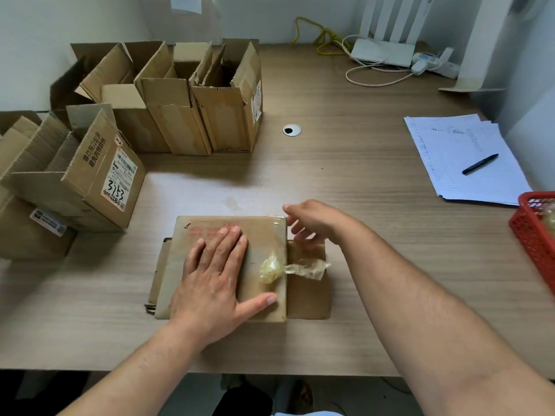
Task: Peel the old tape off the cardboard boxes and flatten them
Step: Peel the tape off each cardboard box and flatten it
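A flattened cardboard box [264,235] lies on the desk in front of me, its flap [309,292] sticking out to the right. My left hand [216,280] presses flat on top of it with fingers spread. A crumpled wad of clear old tape [271,268] sits on the box near its right edge, with a strip trailing over the flap. My right hand [312,223] hovers at the box's far right corner, fingers loosely extended and holding nothing; they look close to the tape along that edge.
Several open cardboard boxes [180,94] stand at the back left, and more boxes [75,181] with shipping labels at the left edge. Papers [444,172] with a black pen [480,164] lie at the right, a red basket [534,235] at the right edge, and a router with cables [384,52] at the back.
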Demonstrator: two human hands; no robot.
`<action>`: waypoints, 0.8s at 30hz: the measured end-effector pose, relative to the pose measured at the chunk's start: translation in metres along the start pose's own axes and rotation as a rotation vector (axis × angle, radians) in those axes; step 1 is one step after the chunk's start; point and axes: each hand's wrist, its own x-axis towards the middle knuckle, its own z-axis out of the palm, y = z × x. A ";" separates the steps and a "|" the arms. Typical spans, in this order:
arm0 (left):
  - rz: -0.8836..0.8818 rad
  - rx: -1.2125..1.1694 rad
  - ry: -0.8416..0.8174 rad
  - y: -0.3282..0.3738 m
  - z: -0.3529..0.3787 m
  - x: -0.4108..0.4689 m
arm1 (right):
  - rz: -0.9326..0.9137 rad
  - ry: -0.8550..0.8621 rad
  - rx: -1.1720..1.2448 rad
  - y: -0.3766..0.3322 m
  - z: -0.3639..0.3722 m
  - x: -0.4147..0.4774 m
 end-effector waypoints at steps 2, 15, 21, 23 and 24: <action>0.037 -0.015 0.111 0.003 0.008 -0.016 | -0.036 -0.040 0.133 0.015 0.007 -0.006; 0.147 0.039 0.498 -0.004 0.037 -0.048 | -0.523 -0.120 0.340 0.036 0.008 -0.037; 0.166 0.072 0.499 -0.004 0.044 -0.060 | -0.587 -0.265 0.263 0.021 0.004 -0.041; 0.162 0.077 0.510 -0.003 0.046 -0.062 | -0.608 -0.301 0.190 0.017 0.003 -0.043; 0.161 0.077 0.514 -0.003 0.047 -0.063 | -0.618 -0.324 0.163 0.015 0.003 -0.043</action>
